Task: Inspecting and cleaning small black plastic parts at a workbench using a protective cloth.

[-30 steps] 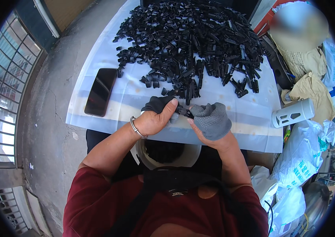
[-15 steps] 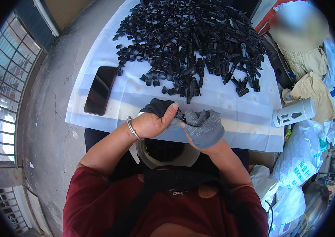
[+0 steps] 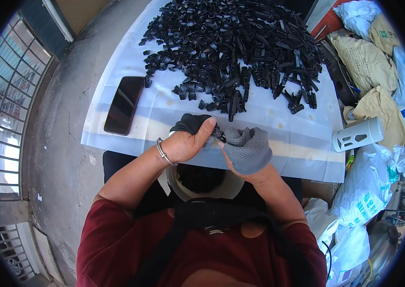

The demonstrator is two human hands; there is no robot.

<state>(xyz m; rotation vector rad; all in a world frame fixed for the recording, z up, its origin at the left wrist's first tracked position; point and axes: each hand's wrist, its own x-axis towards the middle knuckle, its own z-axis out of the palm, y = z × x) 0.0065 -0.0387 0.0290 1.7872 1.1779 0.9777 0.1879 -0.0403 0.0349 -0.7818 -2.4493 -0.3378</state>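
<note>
Both hands meet over the near edge of the table, with a small black plastic part (image 3: 218, 134) between them. My left hand (image 3: 189, 138), in a dark glove that leaves the thumb bare, is closed on one end of the part. My right hand (image 3: 247, 149), in a grey dotted glove, has its fingers curled round the other end. The fingers cover most of the part, so its full shape is hidden. Just beyond them lies a big heap of black plastic pieces (image 3: 231, 52), short curved ones on the left and longer narrow ones on the right.
A black phone (image 3: 124, 105) lies on the white sheet (image 3: 159, 115) at the left. A white slotted cylinder (image 3: 358, 134) rests at the right edge. Below my hands, a round tub (image 3: 231, 185) holds something dark. Sacks (image 3: 362, 62) and plastic bags (image 3: 362, 191) crowd the right side.
The view has shifted slightly, so the table and phone sit a little differently in it. Both hands keep nearly the same grip on the black part.
</note>
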